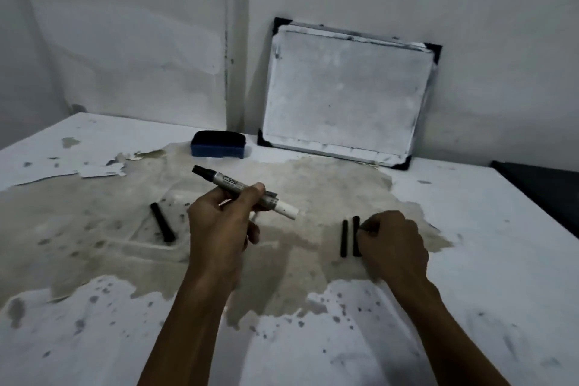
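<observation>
**Figure. Fitting a part to a marker pen, seen from beside the worktop.** Nearest, two bare forearms reach out over the white, paint-flaked worktop [470, 276].

The right hand [391, 244] rests low on the worn brown patch with its fingers curled. Its fingertips touch the right-hand black plastic rod [356, 229], which lies parallel to and just beside a second black rod [344, 238]. It cannot be told whether the fingers already pinch the rod.

The left hand [222, 222] is raised clear of the worktop, with thumb and fingers clamped on the barrel of a grey marker pen [233, 186]. The pen hangs slantwise in the air, black tip to the far left and white rear end toward the right hand.

A loose black tubular cap [162, 222] lies left of this hand. Farther off sit a blue block eraser with a dark felt face [219, 144] and a smudged white board with black corner pieces [344, 91], which leans on the wall.

The step in hand appears to be taking up one rod to bring it to the pen. The next move probably calls for:
- a firm pinch on that rod alone, so that its neighbour does not roll
- a lift off the worktop
- lining the rod up with the pen while the left hand keeps the barrel steady
</observation>
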### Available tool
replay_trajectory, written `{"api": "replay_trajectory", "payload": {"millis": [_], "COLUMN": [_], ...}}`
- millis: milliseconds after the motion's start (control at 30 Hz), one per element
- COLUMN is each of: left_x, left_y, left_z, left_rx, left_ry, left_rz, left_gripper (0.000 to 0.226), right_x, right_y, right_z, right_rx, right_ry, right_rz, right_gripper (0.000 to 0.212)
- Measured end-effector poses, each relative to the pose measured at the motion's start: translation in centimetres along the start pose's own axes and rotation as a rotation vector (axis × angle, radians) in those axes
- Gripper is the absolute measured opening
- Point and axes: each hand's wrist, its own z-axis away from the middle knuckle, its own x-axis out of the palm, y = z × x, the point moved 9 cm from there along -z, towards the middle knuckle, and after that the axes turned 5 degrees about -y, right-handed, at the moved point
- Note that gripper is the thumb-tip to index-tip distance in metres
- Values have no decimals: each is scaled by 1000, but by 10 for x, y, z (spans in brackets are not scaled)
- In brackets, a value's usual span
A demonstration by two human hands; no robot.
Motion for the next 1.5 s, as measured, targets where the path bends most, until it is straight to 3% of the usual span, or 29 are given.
{"api": "replay_trajectory", "payload": {"millis": [233,400,500,633,733,833,1500], "left_x": [48,57,63,70,75,77,69], "left_y": [-22,-29,-39,-58,-64,-67,-77], "left_z": [2,-3,-10,-24,-31,-33,-38], "left_rx": [-48,-72,-170,-342,-378,-387,-402], "left_ry": [-65,-63,-76,-78,-94,-110,-136], "left_rz": [-50,-47,42,248,336,360,276], "left_gripper": [13,13,17,18,18,17,18], "right_x": [12,6,-11,-45,-61,-60,-51], "right_y": [10,6,7,-21,-42,-48,-42], "right_z": [-17,-19,-16,9,34,40,40], "right_rx": [39,26,-4,-349,-567,-657,-725], "right_ry": [-78,-63,7,184,341,412,445], "right_rz": [62,77,-42,-344,-383,-380,-313], "right_gripper": [32,31,25,10,11,14,11]}}
